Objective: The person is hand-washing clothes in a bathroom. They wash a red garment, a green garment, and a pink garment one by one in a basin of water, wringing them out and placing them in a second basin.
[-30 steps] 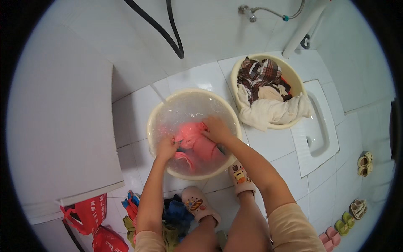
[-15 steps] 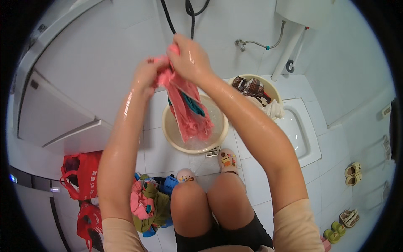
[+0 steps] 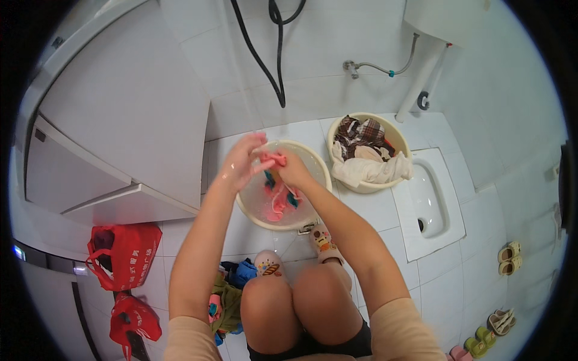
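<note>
**Pink Cloth Held Over the Wash Basin**

Wet pink cloth (image 3: 276,180) pinched at the top between both hands, hanging down into the round basin (image 3: 319,171). Left hand (image 3: 244,161) curled around the top of the cloth from the left side, fingers bent and closed on it. Right hand (image 3: 294,169) gripping the same bunch from the right, fingers shut tight, just touching the left hand. Soft, floppy and soaked, with a bit of blue-green showing lower down. Lower end lying in the water at the bottom of the basin.

Smooth, pale plastic basin, sitting on the white tiled floor (image 3: 457,283), just ahead of two bare knees. Beside it on the right, a second round tub (image 3: 394,135), piled with crumpled brown, checked and white clothes. Small heap of bright clothes (image 3: 232,295) on the floor by the left knee. Two shiny red bags (image 3: 123,253) further left, saggy and wrinkled. Glossy, square tiles all around.
</note>
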`<state>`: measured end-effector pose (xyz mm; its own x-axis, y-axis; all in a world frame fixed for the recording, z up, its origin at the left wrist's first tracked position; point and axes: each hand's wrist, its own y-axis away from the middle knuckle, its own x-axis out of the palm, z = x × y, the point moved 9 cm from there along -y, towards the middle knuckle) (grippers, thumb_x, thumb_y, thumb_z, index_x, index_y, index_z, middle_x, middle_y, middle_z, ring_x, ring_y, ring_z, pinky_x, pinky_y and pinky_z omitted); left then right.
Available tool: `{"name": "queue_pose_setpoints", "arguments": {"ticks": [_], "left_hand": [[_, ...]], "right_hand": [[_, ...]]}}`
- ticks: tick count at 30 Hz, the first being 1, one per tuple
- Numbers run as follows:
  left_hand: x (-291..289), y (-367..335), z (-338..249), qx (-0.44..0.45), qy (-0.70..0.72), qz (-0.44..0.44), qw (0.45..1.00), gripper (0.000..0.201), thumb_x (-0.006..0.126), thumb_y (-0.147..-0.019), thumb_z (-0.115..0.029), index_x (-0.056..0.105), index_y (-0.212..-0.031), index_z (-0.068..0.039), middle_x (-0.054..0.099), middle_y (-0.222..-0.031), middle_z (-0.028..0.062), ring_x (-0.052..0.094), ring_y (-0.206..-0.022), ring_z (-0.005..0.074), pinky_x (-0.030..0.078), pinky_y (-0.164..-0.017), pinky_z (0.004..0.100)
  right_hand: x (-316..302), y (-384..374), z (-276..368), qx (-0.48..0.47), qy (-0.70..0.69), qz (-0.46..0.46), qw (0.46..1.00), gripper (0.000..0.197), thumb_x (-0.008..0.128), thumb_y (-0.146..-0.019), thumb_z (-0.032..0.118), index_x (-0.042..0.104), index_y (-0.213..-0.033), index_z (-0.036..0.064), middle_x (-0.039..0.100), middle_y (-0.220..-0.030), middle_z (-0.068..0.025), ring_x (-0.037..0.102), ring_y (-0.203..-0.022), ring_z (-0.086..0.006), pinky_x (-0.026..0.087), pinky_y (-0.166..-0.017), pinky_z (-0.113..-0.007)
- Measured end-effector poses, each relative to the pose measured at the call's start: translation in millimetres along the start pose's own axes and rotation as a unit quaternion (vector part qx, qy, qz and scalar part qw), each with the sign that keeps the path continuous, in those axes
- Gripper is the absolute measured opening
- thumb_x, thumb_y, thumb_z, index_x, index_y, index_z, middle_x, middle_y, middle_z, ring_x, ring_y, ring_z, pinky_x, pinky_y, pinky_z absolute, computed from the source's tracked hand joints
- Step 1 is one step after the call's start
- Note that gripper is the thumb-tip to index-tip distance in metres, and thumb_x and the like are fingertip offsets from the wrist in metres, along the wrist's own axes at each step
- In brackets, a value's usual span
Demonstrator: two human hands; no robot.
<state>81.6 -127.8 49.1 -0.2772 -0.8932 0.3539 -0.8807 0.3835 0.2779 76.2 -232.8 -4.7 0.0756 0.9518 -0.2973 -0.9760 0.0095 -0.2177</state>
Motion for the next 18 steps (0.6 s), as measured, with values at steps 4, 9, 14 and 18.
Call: {"name": "queue_pose_setpoints", "arguments": {"ticks": [4, 9, 14, 18], "left_hand": [[-81.0, -3.2, 73.6, -0.080, -0.205, -0.087, 0.972, 0.039, 0.055, -0.081, -0.015, 0.045, -0.118, -0.012, 0.045, -0.113, 0.0059, 0.049, -0.097, 0.0181, 0.047, -0.080, 0.0345], [-155.7, -0.8, 116.5, -0.044, -0.310, -0.125, 0.941, 0.055, 0.061, -0.074, -0.011, 0.041, -0.125, -0.013, 0.043, -0.122, 0.0106, 0.047, -0.107, 0.0219, 0.046, -0.083, 0.0341], [-170.4, -4.2, 163.6, -0.020, -0.349, -0.165, 0.922, 0.069, 0.066, -0.070, -0.011, 0.036, -0.132, -0.012, 0.037, -0.132, 0.0188, 0.044, -0.116, 0.0296, 0.042, -0.090, 0.0348], [-116.5, -2.3, 174.8, 0.085, -0.363, -0.149, 0.916, 0.072, 0.070, -0.069, -0.019, 0.036, -0.132, -0.011, 0.039, -0.130, 0.0205, 0.046, -0.113, 0.0311, 0.042, -0.092, 0.0360]], "right_hand": [[-6.8, 9.4, -36.1, 0.115, 0.005, -0.018, 0.993, 0.013, 0.045, -0.072, 0.000, 0.057, -0.074, 0.0031, 0.058, -0.070, -0.0134, 0.055, -0.068, -0.0252, 0.044, -0.063, -0.033], [-17.9, -28.4, 67.2, 0.086, -0.110, 0.058, 0.989, 0.019, 0.040, -0.066, -0.002, 0.057, -0.073, 0.0018, 0.056, -0.068, -0.0043, 0.051, -0.064, -0.0154, 0.042, -0.059, -0.027], [-45.6, -58.4, 193.1, -0.043, -0.188, 0.117, 0.974, 0.013, 0.043, -0.066, 0.001, 0.053, -0.073, 0.0034, 0.056, -0.072, -0.0059, 0.052, -0.065, -0.0154, 0.045, -0.063, -0.026], [-84.0, -65.2, 259.4, -0.079, -0.173, 0.208, 0.959, 0.007, 0.050, -0.076, 0.010, 0.044, -0.076, 0.0062, 0.045, -0.076, -0.0060, 0.044, -0.075, -0.0173, 0.041, -0.067, -0.027]]}}
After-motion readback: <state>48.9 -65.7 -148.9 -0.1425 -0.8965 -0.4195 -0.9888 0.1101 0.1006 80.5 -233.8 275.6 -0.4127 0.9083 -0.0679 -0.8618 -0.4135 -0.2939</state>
